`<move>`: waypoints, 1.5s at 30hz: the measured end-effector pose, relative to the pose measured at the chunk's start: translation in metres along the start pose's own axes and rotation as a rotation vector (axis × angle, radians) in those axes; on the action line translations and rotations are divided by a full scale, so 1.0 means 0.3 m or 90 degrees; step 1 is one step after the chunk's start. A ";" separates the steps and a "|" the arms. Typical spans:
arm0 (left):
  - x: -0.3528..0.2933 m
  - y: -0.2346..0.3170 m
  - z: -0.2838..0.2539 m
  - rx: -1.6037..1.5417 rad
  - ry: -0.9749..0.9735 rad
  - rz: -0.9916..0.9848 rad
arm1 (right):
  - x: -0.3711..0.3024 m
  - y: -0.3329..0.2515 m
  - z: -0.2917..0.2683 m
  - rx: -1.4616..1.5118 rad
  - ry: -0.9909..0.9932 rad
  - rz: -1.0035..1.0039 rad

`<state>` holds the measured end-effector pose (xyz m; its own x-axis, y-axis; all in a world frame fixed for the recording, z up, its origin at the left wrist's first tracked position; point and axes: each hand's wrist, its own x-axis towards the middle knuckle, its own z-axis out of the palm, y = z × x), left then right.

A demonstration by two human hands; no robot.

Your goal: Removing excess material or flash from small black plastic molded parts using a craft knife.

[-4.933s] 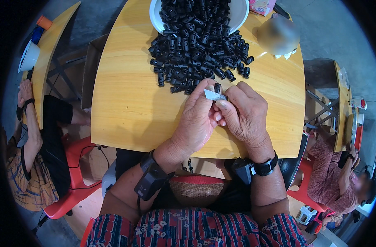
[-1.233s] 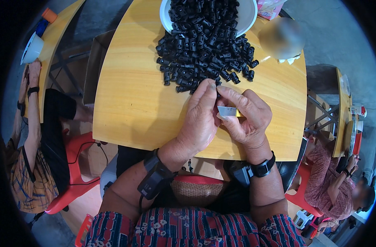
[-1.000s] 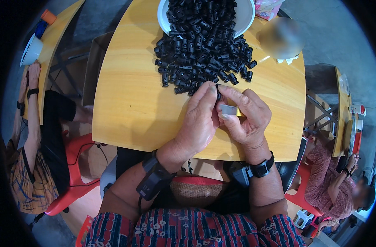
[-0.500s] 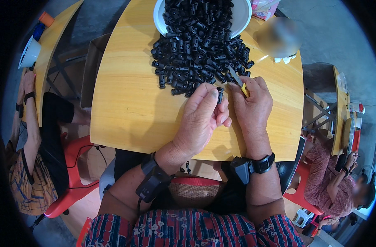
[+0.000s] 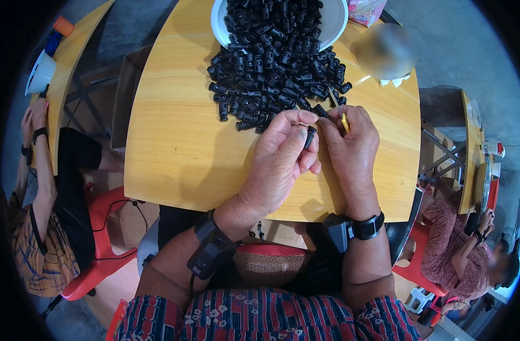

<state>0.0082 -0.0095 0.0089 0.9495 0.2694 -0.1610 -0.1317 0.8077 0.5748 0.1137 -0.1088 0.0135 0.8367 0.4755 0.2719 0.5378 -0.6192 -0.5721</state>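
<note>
My left hand (image 5: 276,158) pinches a small black cord lock (image 5: 310,137) between thumb and fingers, above the near part of the table. Close beside it, my right hand (image 5: 353,145) is closed round a thin yellow-handled cutter knife (image 5: 345,123), its narrow blade pointing away from me. Another black piece lies by the right thumb tip; whether the thumb touches it, I cannot tell. Just beyond both hands spreads a heap of black cord locks (image 5: 260,85), spilling out of a white basin (image 5: 219,27) at the far edge.
The wooden table (image 5: 174,131) has a blurred round object (image 5: 385,51) at its far right, near a pink packet (image 5: 367,11). A brown box (image 5: 129,94) stands beyond the left edge. People sit at side tables left and right, on red chairs (image 5: 103,250).
The cord lock in my left hand has tilted, and the left index finger has lifted and stretched over it. My right hand has turned slightly, swinging the knife blade more upright.
</note>
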 end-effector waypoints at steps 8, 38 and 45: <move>-0.006 -0.003 -0.011 -0.052 -0.028 0.010 | -0.008 0.000 0.006 0.094 0.033 -0.006; -0.010 0.010 -0.003 -0.024 -0.026 -0.004 | -0.011 -0.041 -0.071 0.544 -0.113 0.241; -0.005 0.010 -0.004 -0.014 -0.033 -0.023 | -0.021 -0.021 -0.074 0.788 -0.312 0.339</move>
<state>0.0062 -0.0067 0.0099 0.9672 0.2123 -0.1392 -0.1025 0.8281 0.5511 0.1073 -0.1217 0.0327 0.6499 0.6852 -0.3289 -0.4701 0.0224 -0.8823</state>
